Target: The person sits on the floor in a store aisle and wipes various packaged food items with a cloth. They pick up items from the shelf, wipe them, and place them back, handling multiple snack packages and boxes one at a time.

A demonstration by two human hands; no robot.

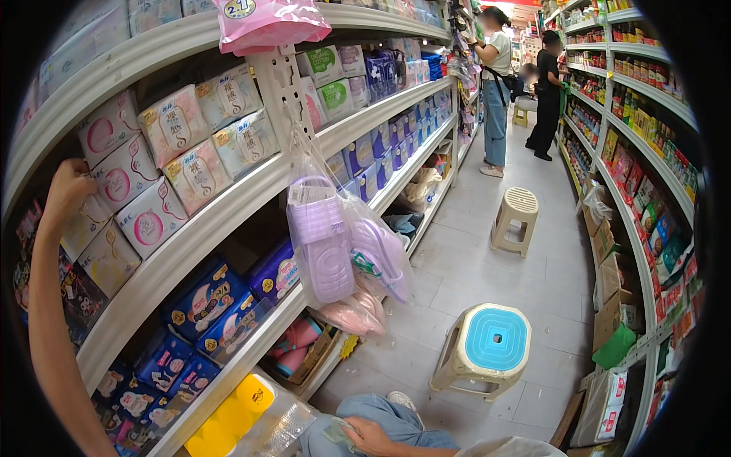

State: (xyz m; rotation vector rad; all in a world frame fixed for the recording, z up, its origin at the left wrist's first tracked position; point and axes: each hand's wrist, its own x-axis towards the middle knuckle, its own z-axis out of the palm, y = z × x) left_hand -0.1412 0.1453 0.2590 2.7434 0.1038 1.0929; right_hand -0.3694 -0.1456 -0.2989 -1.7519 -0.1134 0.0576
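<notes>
My left hand (72,188) is raised to the shelf at the left, its fingers at the edge of the stacked ABC sanitary pad packs (123,181); whether it grips one cannot be told. On my knee lies my right hand (365,435), its fingers over a greenish-grey cloth (337,433). White and peach packs (197,176) stand in stacked rows beside the ABC packs. Lilac slippers in clear bags (322,245) hang from the shelf post.
A plastic stool with a blue top (497,338) stands in the aisle, a beige stool (514,220) beyond it. Several people are farther down the aisle. Shelves of jars (651,74) line the right side, with cardboard boxes (611,297) below. Yellow packs (228,417) lie beside my legs.
</notes>
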